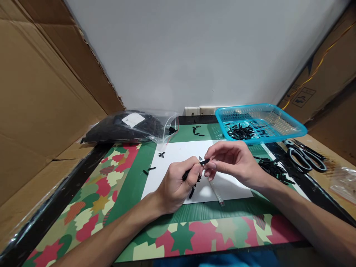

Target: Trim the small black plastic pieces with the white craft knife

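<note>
My left hand (178, 181) is closed around several small black pieces, some poking out below the fingers. Between its thumb and forefinger juts one slim black piece (205, 162). The fingertips of my right hand (233, 159) pinch the other end of that piece; its exact kind I cannot make out. Both hands are above a white sheet of paper (164, 181). Beneath them lies a slender clear stick (215, 191) like a pen, partly hidden by my right fingers. A few black pieces (161, 154) lie on the sheet's left part.
A blue plastic basket (302, 129) at the back right holds black pieces. More form a pile (272, 170) by my right forearm, beside scissors (303, 157). A zip bag of black material (125, 128) lies back left. Cardboard (41, 85) stands on the left, a wall (194, 55) behind.
</note>
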`<action>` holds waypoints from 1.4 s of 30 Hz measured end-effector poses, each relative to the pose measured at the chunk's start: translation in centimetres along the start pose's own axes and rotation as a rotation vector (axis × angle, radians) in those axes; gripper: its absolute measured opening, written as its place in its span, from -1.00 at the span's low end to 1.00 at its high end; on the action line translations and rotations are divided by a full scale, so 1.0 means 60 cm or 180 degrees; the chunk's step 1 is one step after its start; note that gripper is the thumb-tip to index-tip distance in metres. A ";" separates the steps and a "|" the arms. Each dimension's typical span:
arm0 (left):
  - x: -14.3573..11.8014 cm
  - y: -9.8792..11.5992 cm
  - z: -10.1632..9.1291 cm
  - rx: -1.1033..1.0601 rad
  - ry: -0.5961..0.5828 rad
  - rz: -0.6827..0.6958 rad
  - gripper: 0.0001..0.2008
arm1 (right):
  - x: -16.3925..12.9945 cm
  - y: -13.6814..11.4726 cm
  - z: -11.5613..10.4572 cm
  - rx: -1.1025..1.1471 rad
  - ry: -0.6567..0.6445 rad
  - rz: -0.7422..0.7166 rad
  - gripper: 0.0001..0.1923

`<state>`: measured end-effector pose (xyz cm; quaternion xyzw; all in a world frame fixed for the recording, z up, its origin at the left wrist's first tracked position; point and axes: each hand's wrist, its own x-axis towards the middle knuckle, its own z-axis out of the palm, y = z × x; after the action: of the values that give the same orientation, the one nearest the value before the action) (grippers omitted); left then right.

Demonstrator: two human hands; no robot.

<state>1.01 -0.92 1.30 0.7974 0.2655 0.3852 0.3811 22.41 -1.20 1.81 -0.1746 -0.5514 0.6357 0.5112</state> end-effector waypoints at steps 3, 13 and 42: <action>-0.002 -0.001 0.000 0.0009 -0.0028 0.0026 -0.64 | 0.000 -0.001 0.001 0.0017 0.0027 0.0036 -0.90; -0.003 -0.007 0.001 0.0002 -0.0007 0.0010 -0.62 | 0.001 -0.001 -0.001 -0.0079 0.0086 0.0038 -0.91; -0.004 0.005 0.002 -0.0355 0.0034 -0.0503 -0.53 | 0.001 0.000 -0.007 -0.0523 0.0322 0.0170 -0.82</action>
<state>1.04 -1.33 1.40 0.7495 0.3078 0.3723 0.4527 22.68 -0.94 1.68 -0.2624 -0.5704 0.5921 0.5052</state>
